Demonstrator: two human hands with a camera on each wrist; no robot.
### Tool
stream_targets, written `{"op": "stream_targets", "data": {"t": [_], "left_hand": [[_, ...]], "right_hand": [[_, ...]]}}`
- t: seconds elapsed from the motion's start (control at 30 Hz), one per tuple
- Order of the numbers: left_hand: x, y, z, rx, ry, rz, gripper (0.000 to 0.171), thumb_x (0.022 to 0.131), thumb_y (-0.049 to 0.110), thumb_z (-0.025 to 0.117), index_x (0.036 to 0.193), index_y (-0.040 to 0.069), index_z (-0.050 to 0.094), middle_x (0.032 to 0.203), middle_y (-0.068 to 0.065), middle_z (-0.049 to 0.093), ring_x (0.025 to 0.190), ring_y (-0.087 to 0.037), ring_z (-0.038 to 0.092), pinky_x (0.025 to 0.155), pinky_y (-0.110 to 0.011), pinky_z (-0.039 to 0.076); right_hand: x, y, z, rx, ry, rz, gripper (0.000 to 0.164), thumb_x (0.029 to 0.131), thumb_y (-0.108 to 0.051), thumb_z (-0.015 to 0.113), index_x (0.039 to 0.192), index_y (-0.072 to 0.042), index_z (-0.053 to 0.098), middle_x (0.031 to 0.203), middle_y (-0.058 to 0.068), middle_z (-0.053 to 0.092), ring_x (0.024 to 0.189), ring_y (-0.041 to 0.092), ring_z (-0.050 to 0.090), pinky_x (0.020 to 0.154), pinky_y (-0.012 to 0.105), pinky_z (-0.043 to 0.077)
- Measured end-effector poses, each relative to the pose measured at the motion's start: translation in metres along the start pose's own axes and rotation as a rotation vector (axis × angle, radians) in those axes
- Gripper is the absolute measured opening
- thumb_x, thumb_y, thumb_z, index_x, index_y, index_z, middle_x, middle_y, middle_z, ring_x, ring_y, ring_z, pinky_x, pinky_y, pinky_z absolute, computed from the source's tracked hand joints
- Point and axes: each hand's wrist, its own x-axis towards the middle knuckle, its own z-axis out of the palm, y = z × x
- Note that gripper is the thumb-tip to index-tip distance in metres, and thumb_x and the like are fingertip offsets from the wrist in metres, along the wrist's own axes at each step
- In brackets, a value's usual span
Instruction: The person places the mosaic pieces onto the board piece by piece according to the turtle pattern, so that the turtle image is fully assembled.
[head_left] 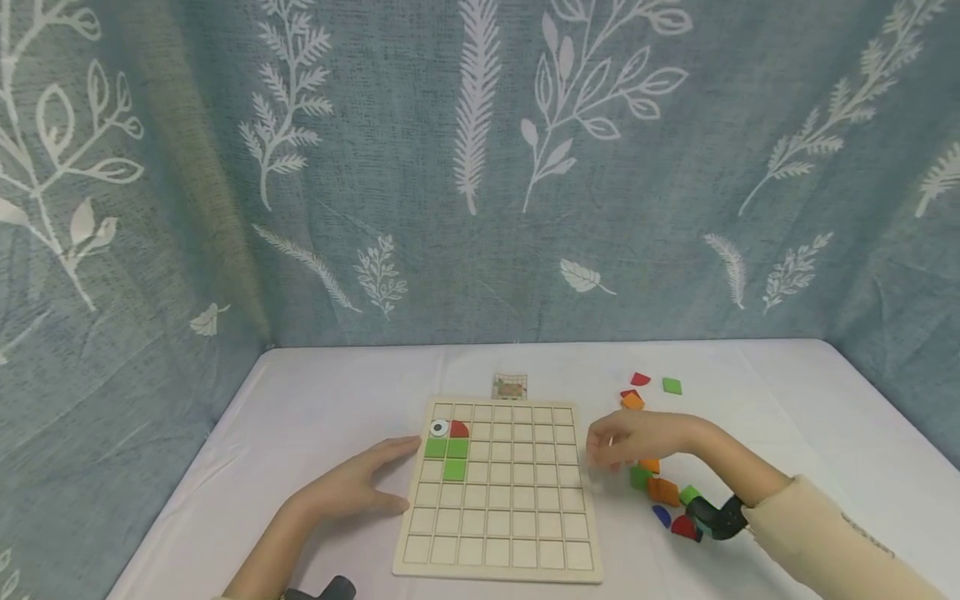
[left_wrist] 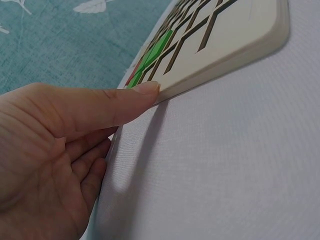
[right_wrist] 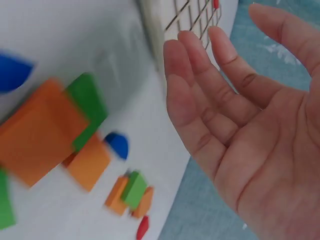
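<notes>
Grid board (head_left: 521, 498): lying flat around the middle of the table, far edge well apart from the curtain.
Left edge: met by the left hand (head_left: 352, 482), thumb tip against the rim, fingertips touching farther up; fingers extended and relaxed, gripping nothing.
Right edge: just beside the right hand (head_left: 626, 437), poised over the strip of cloth between board and loose pieces; fingers loosely bent, palm empty in the wrist view.
Far edge: close to a small picture card (head_left: 510, 387), too small to read.
Far left corner: near a white eye disc (head_left: 438, 427) and a red quarter piece (head_left: 459, 429), side by side; two green squares (head_left: 457, 448) in the next row, one more below the right-hand one.
Loose pieces: strung out right of the board, partly hidden under the right hand; an orange piece (head_left: 663, 491) midway, a blue piece (head_left: 662, 517) nearer, a green tile (head_left: 672, 386) farther off.
Side room: broad cloth left of the board, up to a slanting table edge; more beyond the pieces on the right.
Table (head_left: 322, 404): covered in faintly creased white cloth.
Curtain (head_left: 450, 267): blue-green, printed with white leaves, hanging behind and at both sides.
</notes>
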Motion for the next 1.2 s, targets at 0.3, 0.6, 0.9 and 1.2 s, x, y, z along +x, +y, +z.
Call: {"op": "stream_targets", "data": {"t": [0.3,0.6,0.9,1.2], "left_hand": [[0.000,0.000,0.001,-0.010,0.001,-0.009,0.083,0.067,0.028,0.077,0.138,0.007,0.041,0.146,-0.016,0.035,0.136,-0.040,0.023,0.109,-0.059,0.018],[0.000,0.000,0.001,-0.037,-0.002,-0.018,0.084,0.067,0.027,0.077,0.139,0.007,0.040,0.146,-0.017,0.034,0.136,-0.041,0.022,0.109,-0.059,0.018],[0.000,0.000,0.001,-0.047,-0.002,-0.010,0.084,0.067,0.027,0.077,0.139,0.006,0.040,0.146,-0.017,0.033,0.136,-0.042,0.021,0.108,-0.060,0.017],[0.000,0.001,0.001,-0.039,-0.003,-0.005,0.084,0.067,0.027,0.077,0.139,0.006,0.040,0.146,-0.018,0.033,0.135,-0.042,0.022,0.108,-0.060,0.018]], "right_hand": [[-0.035,0.024,0.010,-0.058,0.146,-0.058,0.015,0.091,-0.027,0.056,0.090,-0.012,0.062,0.084,-0.004,0.062,0.076,0.004,0.054,0.068,0.022,0.049],[-0.068,0.040,0.027,-0.053,0.224,0.038,0.013,0.083,-0.025,0.068,0.089,-0.014,0.064,0.079,-0.011,0.062,0.069,0.002,0.052,0.059,0.020,0.049],[-0.080,0.044,0.039,-0.129,0.276,0.121,0.019,0.076,-0.022,0.074,0.092,-0.016,0.065,0.088,-0.011,0.062,0.076,0.005,0.051,0.069,0.026,0.052],[-0.082,0.046,0.049,-0.166,0.276,0.152,0.024,0.071,-0.016,0.077,0.091,-0.017,0.065,0.085,-0.013,0.060,0.074,0.005,0.049,0.068,0.021,0.050]]}}
